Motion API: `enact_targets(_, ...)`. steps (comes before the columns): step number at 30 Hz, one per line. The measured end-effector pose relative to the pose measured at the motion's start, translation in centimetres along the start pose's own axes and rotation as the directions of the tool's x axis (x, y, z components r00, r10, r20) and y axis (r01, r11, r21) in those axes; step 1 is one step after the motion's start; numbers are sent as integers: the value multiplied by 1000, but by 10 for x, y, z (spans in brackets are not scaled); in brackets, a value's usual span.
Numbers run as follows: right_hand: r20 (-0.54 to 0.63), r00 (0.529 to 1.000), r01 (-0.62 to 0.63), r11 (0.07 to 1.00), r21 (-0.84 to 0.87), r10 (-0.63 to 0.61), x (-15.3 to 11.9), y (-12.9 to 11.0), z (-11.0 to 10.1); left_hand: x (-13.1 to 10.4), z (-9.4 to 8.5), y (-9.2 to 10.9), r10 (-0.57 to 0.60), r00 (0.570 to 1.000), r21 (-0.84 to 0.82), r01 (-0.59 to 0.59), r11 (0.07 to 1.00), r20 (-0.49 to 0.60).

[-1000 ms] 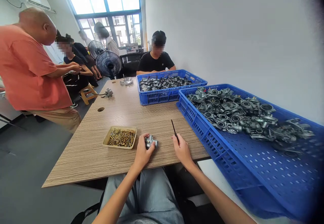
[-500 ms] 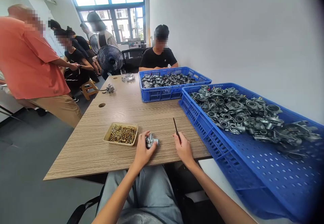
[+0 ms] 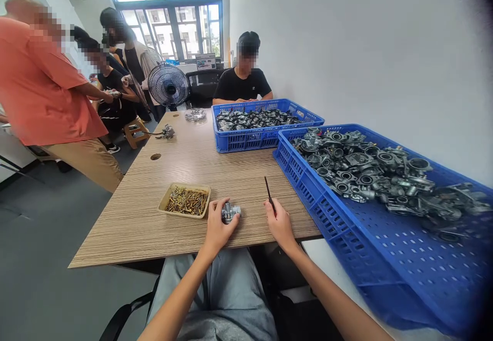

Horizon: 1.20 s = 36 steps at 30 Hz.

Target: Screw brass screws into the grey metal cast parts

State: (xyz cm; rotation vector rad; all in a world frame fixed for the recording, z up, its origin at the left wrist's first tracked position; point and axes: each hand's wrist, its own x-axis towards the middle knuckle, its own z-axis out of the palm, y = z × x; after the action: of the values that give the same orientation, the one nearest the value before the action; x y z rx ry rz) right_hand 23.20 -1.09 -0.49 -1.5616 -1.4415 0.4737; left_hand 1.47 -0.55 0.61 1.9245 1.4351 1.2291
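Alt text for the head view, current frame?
A person's left hand grips a silvery metal part on a brown table; the right hand holds a thin dark tool. A tray of small brass-coloured pieces sits to the left; a far blue crate and a near blue crate hold heaped metal parts. Someone in black sits opposite.

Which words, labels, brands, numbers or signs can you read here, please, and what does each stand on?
No text can be read.
Black shirt: small pale chest mark, too small to read.
Screen near the window: contents too small and blurred.
Metal part and slim dark tool: no lettering discernible.
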Motion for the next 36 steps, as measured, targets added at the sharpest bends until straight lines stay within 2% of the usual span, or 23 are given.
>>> enact_targets(5,28,997,-80,995,58,78,3,3,0,6,5,-2,-23,997,37,26,999,-75)
enact_targets(10,47,994,-105,993,52,103,11,10,-3,2,2,-2,25,999,40,-24,999,-31)
enact_targets(16,242,970,-28,998,48,15,22,10,-22,-5,-2,-4,73,997,54,-73,996,6)
enact_targets(20,345,938,20,1000,24,-27,28,-7,-50,-5,-2,-5,41,999,8,-41,999,-10)
enact_targets(23,431,902,39,997,-63,-8,29,-23,-70,-5,-2,-5,23,1000,-16,-23,1000,-11)
enact_targets(27,457,889,85,982,-169,2,28,-42,-87,-5,-2,-4,14,1000,-18,-14,1000,-13)
enact_targets(32,571,820,151,976,-156,-36,25,-71,-110,-5,-3,-4,14,1000,-10,-14,1000,2)
enact_targets(36,612,788,183,976,-117,-74,22,-88,-121,-5,-2,-7,13,1000,-8,-12,1000,5)
